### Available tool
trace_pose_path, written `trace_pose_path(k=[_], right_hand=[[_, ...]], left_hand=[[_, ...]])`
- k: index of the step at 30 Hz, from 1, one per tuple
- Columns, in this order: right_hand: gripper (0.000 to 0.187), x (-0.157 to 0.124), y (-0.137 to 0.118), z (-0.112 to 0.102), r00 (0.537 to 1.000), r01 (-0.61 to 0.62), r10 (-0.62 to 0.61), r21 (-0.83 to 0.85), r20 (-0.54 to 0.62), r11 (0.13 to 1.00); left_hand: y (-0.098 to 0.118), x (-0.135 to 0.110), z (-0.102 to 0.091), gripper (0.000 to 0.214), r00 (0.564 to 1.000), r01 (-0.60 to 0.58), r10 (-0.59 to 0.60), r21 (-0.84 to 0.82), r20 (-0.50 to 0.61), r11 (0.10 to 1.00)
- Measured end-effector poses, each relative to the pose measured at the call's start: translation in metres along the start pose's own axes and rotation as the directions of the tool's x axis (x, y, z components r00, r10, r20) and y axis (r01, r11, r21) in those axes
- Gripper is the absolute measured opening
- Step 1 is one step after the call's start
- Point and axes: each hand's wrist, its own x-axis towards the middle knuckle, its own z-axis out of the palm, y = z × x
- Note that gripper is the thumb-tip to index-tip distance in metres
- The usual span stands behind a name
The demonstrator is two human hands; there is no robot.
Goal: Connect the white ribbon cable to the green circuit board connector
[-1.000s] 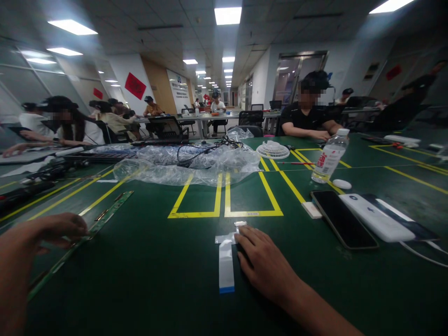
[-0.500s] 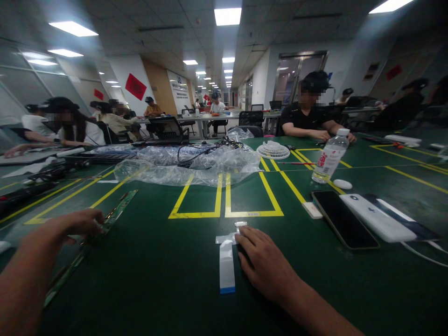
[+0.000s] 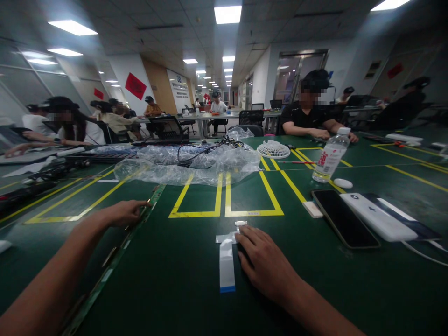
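Observation:
A long, narrow green circuit board point(image 3: 115, 266) lies slantwise at the left, its near end running out of the bottom of the view. My left hand point(image 3: 126, 213) is closed on its far part, with the index finger extended along it; the thumb is hidden. At the centre, a white flat ribbon cable point(image 3: 227, 266) with a blue end rests on the table in a bent shape. My right hand point(image 3: 261, 254) lies palm down beside the cable, fingers stretched out. Its fingertips touch the cable's upper part, near a small pale connector end point(image 3: 241, 224).
Crumpled clear plastic wrap point(image 3: 196, 168) with black cables covers the table's far middle. A white fan grille point(image 3: 273, 149), a bottle point(image 3: 331, 156), a black phone point(image 3: 345, 219) and a white device point(image 3: 380, 217) stand or lie right. A co-worker point(image 3: 311, 112) sits opposite.
My left hand has moved right and away from me, and the circuit board has slid along with it. My right hand and the ribbon cable have stayed in place.

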Motion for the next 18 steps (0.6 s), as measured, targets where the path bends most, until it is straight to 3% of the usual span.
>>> trace_pose_path(k=[3, 10, 18], right_hand=[[0.047, 0.000, 0.000, 0.000, 1.000, 0.004, -0.004, 0.001, -0.008, 1.000], [0.047, 0.000, 0.000, 0.000, 1.000, 0.004, -0.004, 0.000, -0.017, 1.000], [0.050, 0.001, 0.000, 0.002, 1.000, 0.002, -0.002, -0.018, -0.015, 1.000]], left_hand=[[0.014, 0.004, 0.002, 0.065, 0.993, -0.105, 0.104, 0.015, 0.061, 0.994], [0.049, 0.006, 0.011, 0.061, 0.960, -0.278, 0.277, 0.046, 0.025, 0.959], [0.097, -0.005, 0.022, 0.054, 0.889, -0.455, 0.456, -0.026, 0.039, 0.890]])
